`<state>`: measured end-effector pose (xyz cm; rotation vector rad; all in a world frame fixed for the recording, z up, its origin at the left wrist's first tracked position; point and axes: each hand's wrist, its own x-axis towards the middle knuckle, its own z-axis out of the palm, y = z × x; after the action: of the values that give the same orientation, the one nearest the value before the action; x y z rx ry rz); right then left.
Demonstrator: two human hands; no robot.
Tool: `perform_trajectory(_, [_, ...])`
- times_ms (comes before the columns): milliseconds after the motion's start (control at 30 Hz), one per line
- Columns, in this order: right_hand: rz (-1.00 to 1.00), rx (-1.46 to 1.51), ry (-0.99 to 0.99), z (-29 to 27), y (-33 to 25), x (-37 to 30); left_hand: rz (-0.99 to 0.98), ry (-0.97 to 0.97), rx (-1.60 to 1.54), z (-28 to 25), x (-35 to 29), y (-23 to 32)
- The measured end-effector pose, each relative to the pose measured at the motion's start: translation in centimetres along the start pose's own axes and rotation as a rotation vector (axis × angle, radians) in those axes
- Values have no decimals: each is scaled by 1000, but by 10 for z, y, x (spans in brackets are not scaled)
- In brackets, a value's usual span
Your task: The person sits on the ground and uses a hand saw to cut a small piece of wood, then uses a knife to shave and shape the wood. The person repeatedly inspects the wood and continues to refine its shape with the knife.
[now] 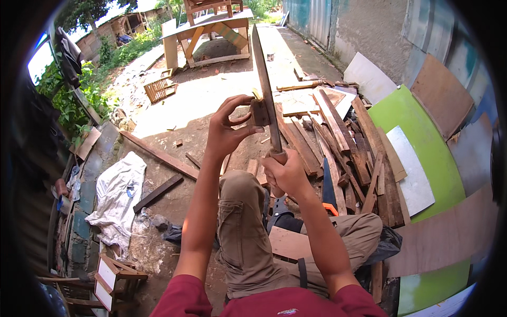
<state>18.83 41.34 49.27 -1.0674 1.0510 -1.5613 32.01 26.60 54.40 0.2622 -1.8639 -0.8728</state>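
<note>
Wood block, dark brown: pinched between thumb and fingers of the left hand, upper centre of the frame. Machete, tip upward, alongside: gripped by the right hand.

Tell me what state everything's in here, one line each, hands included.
left hand: pinching the wooden block
right hand: closed around the machete's handle
wooden block: held up against the blade
machete: raised, blade unsheathed, tip upward
white cloth: crumpled on the ground
timber pieces: loosely heaped
saw: unheld, partly hidden
wooden table: upright, loaded with wooden furniture
</note>
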Motion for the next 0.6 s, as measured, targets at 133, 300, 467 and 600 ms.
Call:
perform_trajectory(133, [174, 261, -87, -4, -20, -9, -27, -4, 3, 4, -2, 1])
perform_trajectory(300, [-275, -237, 243, 14, -54, -30, 11, 18, 9, 10, 7, 3])
perform_trajectory(467, [-461, -386, 365, 21, -53, -29, 16, 17, -15, 12, 10, 1])
perform_trajectory(600, [-113, -453, 287, 18, -22, -4, -5, -4, 37, 11, 1, 1])
